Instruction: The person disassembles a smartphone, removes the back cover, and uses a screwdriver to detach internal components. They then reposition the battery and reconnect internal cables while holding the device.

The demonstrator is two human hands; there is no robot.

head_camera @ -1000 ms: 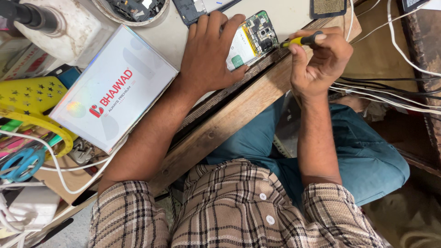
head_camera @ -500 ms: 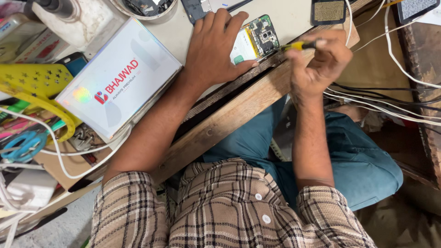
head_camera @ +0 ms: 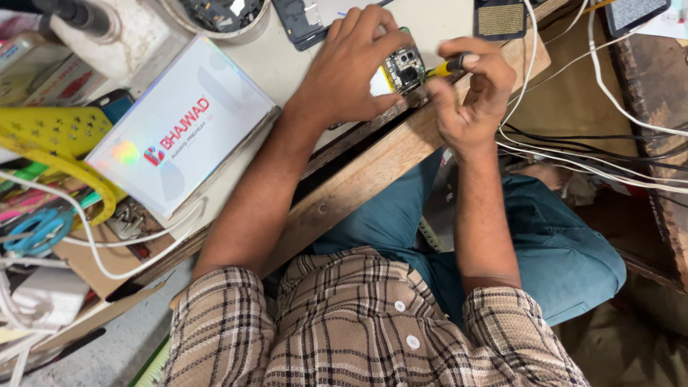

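Note:
An opened phone (head_camera: 403, 69) with its circuit board and camera module exposed lies at the edge of the pale worktop (head_camera: 287, 68). My left hand (head_camera: 351, 68) presses down on it, fingers spread over most of its body. My right hand (head_camera: 469, 93) grips a yellow-handled screwdriver (head_camera: 446, 68), its tip pointing left at the phone's exposed end. Much of the phone is hidden under my left hand.
A white box (head_camera: 179, 140) lies left of my forearm, with a yellow power strip (head_camera: 54, 136), blue scissors (head_camera: 32, 229) and white cables (head_camera: 588, 79) around. Another phone part (head_camera: 304, 18) and a bowl of parts (head_camera: 222, 14) sit at the back. The wooden bench edge (head_camera: 373, 175) runs diagonally.
My right hand has brought the screwdriver closer to the phone's exposed end. My left hand has shifted further over the phone, covering more of it. The view has tilted slightly.

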